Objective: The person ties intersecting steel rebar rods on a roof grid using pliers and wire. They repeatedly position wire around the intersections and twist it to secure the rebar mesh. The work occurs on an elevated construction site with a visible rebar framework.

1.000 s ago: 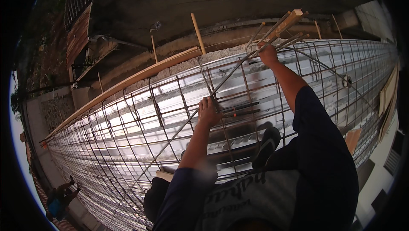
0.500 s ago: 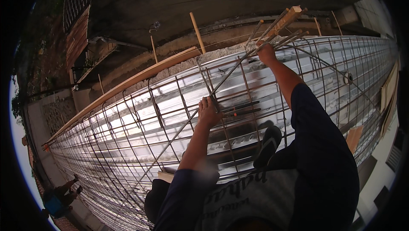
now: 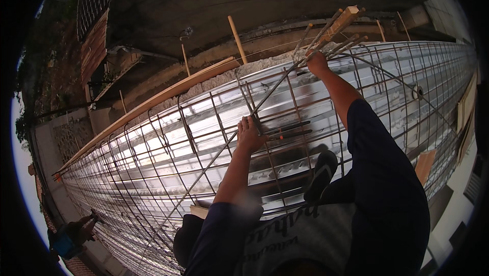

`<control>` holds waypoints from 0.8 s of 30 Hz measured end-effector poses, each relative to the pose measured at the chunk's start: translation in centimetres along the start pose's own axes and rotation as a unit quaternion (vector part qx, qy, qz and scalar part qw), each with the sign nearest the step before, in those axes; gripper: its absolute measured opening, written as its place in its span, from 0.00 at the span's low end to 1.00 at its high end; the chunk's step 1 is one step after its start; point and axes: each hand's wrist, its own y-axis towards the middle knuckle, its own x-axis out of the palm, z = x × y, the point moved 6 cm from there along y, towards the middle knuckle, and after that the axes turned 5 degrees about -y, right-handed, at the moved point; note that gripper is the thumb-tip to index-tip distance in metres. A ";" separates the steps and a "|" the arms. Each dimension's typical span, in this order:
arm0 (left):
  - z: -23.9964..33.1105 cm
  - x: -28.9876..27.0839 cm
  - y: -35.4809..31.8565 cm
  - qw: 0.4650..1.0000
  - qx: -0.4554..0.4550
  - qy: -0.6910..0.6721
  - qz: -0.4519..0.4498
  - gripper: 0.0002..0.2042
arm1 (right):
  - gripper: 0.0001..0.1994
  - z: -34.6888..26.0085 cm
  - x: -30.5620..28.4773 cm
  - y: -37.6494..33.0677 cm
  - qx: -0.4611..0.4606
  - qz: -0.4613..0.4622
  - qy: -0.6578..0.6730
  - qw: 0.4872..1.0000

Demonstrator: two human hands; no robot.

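A long thin steel rebar (image 3: pixel 275 88) runs diagonally over the steel mesh (image 3: pixel 293 95). My left hand (image 3: pixel 249 136) is closed over this bar near the middle of the view, fingers together. Beside that hand, a hand tool with two dark handles and an orange mark (image 3: pixel 291 134) reaches out to the right over the mesh; its head is hidden. Higher up, at the far edge, my right hand (image 3: pixel 317 64) grips the bar's upper end, close to a squared wooden post (image 3: pixel 344 20) and several protruding bar ends (image 3: pixel 351 45).
Shiny corrugated metal decking (image 3: pixel 204 118) lies beneath the mesh. A wooden plank (image 3: pixel 168 90) and rough concrete border the far edge, with a drop beyond. My shoe (image 3: pixel 324 170) rests on the mesh. Another person (image 3: pixel 71 238) is at the lower left. Loose boards (image 3: pixel 466 105) lie at right.
Both my hands keep the same places on the rebar. The other person at the lower left has shifted posture slightly. The view has moved very little.
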 end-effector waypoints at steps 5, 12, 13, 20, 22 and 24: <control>0.4 -0.3 -0.2 1.000 0.005 0.007 0.012 0.49 | 0.08 0.1 -0.2 0.2 -0.009 -0.038 -0.035 0.999; 3.0 0.5 2.4 0.970 0.107 -0.049 0.212 0.22 | 0.09 0.2 -0.7 -0.7 -0.028 0.000 0.006 1.000; 7.0 -0.7 2.0 0.978 0.053 -0.138 0.145 0.21 | 0.08 1.5 -0.6 -1.1 -0.017 -0.001 0.003 1.000; 12.8 1.5 9.4 0.934 0.068 -0.351 -0.001 0.31 | 0.09 -2.5 -2.2 -2.0 -0.010 -0.030 0.000 1.000; 14.5 1.8 10.5 0.908 0.058 -0.414 -0.020 0.35 | 0.11 -1.7 -2.4 -1.9 -0.012 -0.017 0.006 1.000; 15.7 2.1 10.8 0.892 0.017 -0.447 -0.065 0.36 | 0.12 -0.9 -2.3 -2.0 -0.010 -0.012 0.012 1.000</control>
